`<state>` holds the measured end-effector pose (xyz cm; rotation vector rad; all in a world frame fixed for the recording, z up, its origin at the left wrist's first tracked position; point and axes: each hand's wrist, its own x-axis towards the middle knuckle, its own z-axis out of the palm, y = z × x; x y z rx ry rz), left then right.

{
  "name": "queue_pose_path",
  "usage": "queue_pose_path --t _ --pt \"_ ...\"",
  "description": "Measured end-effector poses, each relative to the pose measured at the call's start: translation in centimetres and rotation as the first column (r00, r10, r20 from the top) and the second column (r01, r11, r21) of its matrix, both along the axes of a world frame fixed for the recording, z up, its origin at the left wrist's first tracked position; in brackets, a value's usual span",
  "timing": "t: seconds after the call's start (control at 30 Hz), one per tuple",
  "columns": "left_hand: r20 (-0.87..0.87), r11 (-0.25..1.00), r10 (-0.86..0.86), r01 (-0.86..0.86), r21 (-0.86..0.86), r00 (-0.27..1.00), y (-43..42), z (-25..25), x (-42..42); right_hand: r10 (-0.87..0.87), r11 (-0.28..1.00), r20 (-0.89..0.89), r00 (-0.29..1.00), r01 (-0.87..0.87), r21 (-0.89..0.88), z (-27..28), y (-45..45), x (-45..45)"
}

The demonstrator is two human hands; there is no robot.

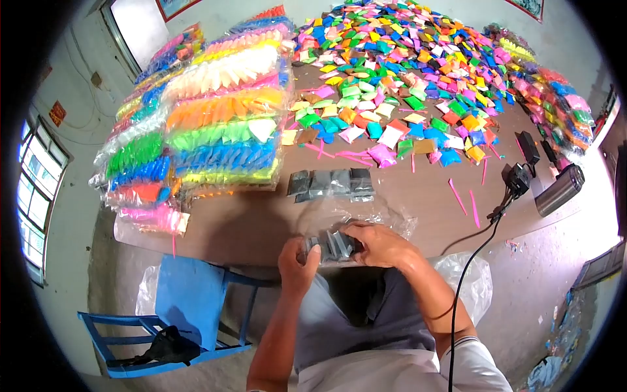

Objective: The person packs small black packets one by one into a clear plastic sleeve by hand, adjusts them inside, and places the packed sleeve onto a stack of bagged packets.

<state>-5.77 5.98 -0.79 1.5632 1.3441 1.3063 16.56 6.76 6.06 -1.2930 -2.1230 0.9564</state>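
Note:
At the table's front edge, my left hand (300, 261) and my right hand (375, 244) are closed on the two sides of a small row of dark grey packets (334, 245). The packets stand on edge between my hands, partly covered by my fingers. Clear plastic film (385, 215) spreads out just behind them. Farther back on the table, a flat row of black packets (331, 183) lies side by side, partly under clear film.
A large heap of colourful packets (392, 78) covers the table's back. Stacked bags of packets (222, 117) stand left, more bags (562, 111) right. Pink strips (475, 209), a black adapter with cable (518, 179) and a metal flask (560, 191) lie right. A blue chair (189, 297) stands front left.

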Motion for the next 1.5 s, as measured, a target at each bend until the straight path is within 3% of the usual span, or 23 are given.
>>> queue_pose_path --t 0.1,0.17,0.2,0.23,0.3,0.43,0.53,0.57,0.63,0.7,0.77,0.8,0.97,1.03,1.07,1.17,1.23,1.27,1.3,1.37,1.4,1.43,1.5 --pt "-0.045 0.999 0.000 0.001 0.034 0.999 -0.1 0.0 -0.1 -0.096 0.995 0.096 0.991 0.093 0.035 2.7 -0.8 0.6" --pt "-0.041 0.999 -0.004 0.005 0.040 0.999 -0.2 0.1 -0.1 -0.195 0.977 -0.167 0.966 0.206 0.050 4.0 -0.8 1.5" --pt "-0.038 0.999 -0.007 0.009 0.043 0.999 -0.2 0.1 -0.1 -0.240 0.904 -0.329 0.913 0.334 0.267 3.6 -0.2 1.5" --pt "-0.036 0.999 -0.009 0.011 0.044 0.999 -0.1 0.1 -0.1 -0.242 0.903 -0.328 0.913 0.335 0.268 3.5 0.4 1.8" --pt "-0.063 0.999 -0.006 0.009 0.045 0.998 -0.2 0.0 -0.1 -0.482 0.648 -0.548 0.683 0.699 0.302 3.9 2.3 2.7" --pt "-0.015 1.000 0.005 -0.005 0.006 1.000 -0.3 0.4 0.0 -0.557 0.497 -0.641 0.528 0.830 0.252 1.7 6.9 5.2" --pt "-0.001 1.000 -0.005 0.005 -0.001 1.000 -0.4 0.4 0.0 -0.566 0.690 -0.386 0.729 0.675 0.263 -0.6 9.4 7.3" --pt "0.016 1.000 0.000 0.000 -0.001 1.000 -0.4 0.4 0.0 -0.566 0.691 -0.385 0.729 0.674 0.261 -1.6 10.3 7.9" --pt "0.031 1.000 0.008 -0.008 -0.004 0.999 -0.3 0.1 0.0 -0.426 0.877 -0.317 0.847 0.473 0.085 -2.6 11.4 8.3" --pt "0.012 0.999 0.000 -0.001 0.035 1.000 -0.1 -0.9 -0.3 -0.382 0.905 -0.405 0.831 0.425 0.017 -2.8 11.6 8.7" --pt "0.027 1.000 -0.005 0.005 -0.001 1.000 -0.2 -0.4 -0.3 -0.455 0.875 -0.649 0.609 0.168 -0.455 -1.2 11.2 9.7" --pt "0.046 0.999 -0.013 0.015 -0.034 0.999 -0.3 0.0 -0.1 -0.447 0.857 -0.787 0.425 -0.046 -0.512 -1.5 11.1 10.5" --pt "0.037 1.000 -0.012 0.012 0.007 0.999 -0.4 0.1 0.2 -0.501 0.828 -0.779 0.377 -0.051 -0.558 -3.2 10.9 11.0" --pt "0.040 1.000 -0.007 0.006 0.027 0.999 -0.4 0.1 0.2 -0.469 0.815 -0.855 0.221 -0.265 -0.515 -3.6 11.0 11.3" --pt "0.021 1.000 -0.005 0.004 0.024 1.000 -0.4 0.3 0.2 -0.469 0.815 -0.856 0.219 -0.265 -0.515 -3.8 11.1 11.5" --pt "0.032 1.000 -0.007 0.008 -0.012 0.999 -0.4 0.3 0.2 -0.456 0.811 -0.829 0.324 -0.232 -0.537 -3.5 11.0 11.1" --pt "0.061 0.999 -0.012 0.015 -0.048 0.998 -0.4 -0.2 0.0 -0.376 0.879 -0.490 0.787 0.136 -0.456 -2.4 10.7 9.6" --pt "0.061 0.999 -0.008 0.010 -0.036 0.998 -0.4 -0.4 0.0 -0.339 0.925 -0.487 0.805 0.191 -0.329 -3.2 10.9 9.0" --pt "0.063 1.000 -0.003 0.004 -0.023 0.998 -0.3 -0.6 0.0 -0.340 0.925 -0.487 0.804 0.191 -0.329 -4.1 11.3 8.8" --pt "0.043 1.000 0.001 -0.001 -0.022 0.999 -0.4 -0.5 -0.1 -0.227 0.961 -0.341 0.912 0.266 0.070 -5.4 12.0 8.4" --pt "0.025 1.000 0.006 -0.005 -0.019 1.000 -0.4 -0.4 -0.1 -0.239 0.922 -0.055 0.969 0.244 0.299 -3.2 11.0 8.0" --pt "0.024 1.000 0.005 -0.004 -0.019 1.000 -0.4 -0.4 0.0 -0.240 0.922 -0.056 0.969 0.246 0.300 -3.0 10.8 7.8" --pt "0.049 0.999 -0.002 0.003 -0.036 0.999 -0.4 -0.2 0.0 -0.171 0.871 -0.021 0.985 0.161 0.464 -2.9 10.6 7.5"
